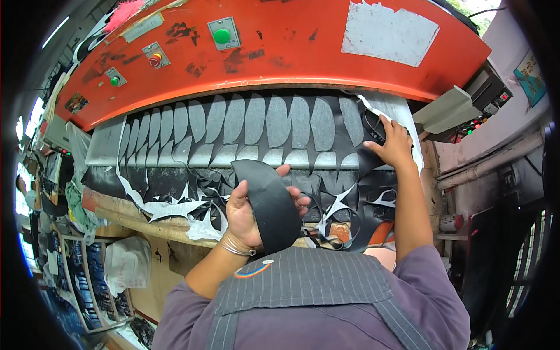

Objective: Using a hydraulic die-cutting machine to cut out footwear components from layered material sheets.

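Note:
My left hand is closed around a black half-moon piece of sheet material, thumb on one edge and fingertips past the other. It is held up in front of my apron. At the right end of the bed, my right hand has thumb and fingers about a dark, curved-rimmed cutting die, partly hidden by the fingers. Beneath it lies a black sheet with rows of half-moon holes, through which the grey press bed shows.
A red-orange press beam with a green button spans the far side. Torn black and white offcuts hang over the near edge. A control box stands at right; a white bag hangs at lower left.

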A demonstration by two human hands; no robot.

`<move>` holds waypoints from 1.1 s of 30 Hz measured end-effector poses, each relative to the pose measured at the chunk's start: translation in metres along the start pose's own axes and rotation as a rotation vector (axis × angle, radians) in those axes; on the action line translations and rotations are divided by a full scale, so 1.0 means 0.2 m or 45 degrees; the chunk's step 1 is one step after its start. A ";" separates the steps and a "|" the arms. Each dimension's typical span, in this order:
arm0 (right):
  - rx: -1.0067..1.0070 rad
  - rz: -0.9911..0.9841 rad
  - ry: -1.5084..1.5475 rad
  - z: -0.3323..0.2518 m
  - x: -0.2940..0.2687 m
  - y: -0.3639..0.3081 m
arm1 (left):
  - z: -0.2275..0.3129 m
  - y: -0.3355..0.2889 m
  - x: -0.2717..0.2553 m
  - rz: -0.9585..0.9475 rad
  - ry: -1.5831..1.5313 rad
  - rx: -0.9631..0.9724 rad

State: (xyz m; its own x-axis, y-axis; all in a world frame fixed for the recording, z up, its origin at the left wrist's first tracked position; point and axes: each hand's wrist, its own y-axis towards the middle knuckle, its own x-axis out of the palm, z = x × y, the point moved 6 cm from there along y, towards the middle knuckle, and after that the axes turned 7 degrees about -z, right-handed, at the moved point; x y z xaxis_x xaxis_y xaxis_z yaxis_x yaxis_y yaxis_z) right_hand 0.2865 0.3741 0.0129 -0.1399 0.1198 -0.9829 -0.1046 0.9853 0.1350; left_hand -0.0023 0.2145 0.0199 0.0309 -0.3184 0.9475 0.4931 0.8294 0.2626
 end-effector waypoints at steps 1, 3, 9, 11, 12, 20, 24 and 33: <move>0.053 0.032 -0.120 0.10 0.06 0.05 | -0.03 0.07 -0.02 0.035 0.036 -0.014; -0.013 0.105 -0.071 0.29 0.14 0.16 | -0.10 0.19 -0.06 0.082 0.077 -0.020; -0.258 0.590 0.222 0.45 -0.10 0.17 | -0.26 0.46 -0.17 0.511 0.470 0.034; -0.039 0.308 0.904 0.48 -0.18 0.12 | -0.30 0.53 -0.14 0.610 0.671 0.067; -0.025 0.134 1.203 0.51 -0.16 0.07 | -0.35 0.56 -0.12 0.605 0.747 0.085; -0.232 -0.535 1.935 -0.24 -0.17 -0.68 | -0.65 0.25 0.03 0.613 0.881 -0.071; -0.611 -0.436 1.453 -0.60 -0.19 -1.00 | -0.57 -0.21 0.15 0.590 0.858 0.124; -0.539 -0.283 0.227 -1.60 -0.04 -1.55 | 0.01 -1.70 0.36 0.679 0.476 0.451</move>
State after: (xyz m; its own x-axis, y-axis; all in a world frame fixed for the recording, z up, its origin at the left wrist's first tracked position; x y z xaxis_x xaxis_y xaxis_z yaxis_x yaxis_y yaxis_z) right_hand 0.0049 0.0297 0.0182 -0.2307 -0.1464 -0.9619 -0.5355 0.8446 -0.0001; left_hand -0.1687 -0.0893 -0.0002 0.5129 0.0862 0.8541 0.0206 0.9934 -0.1126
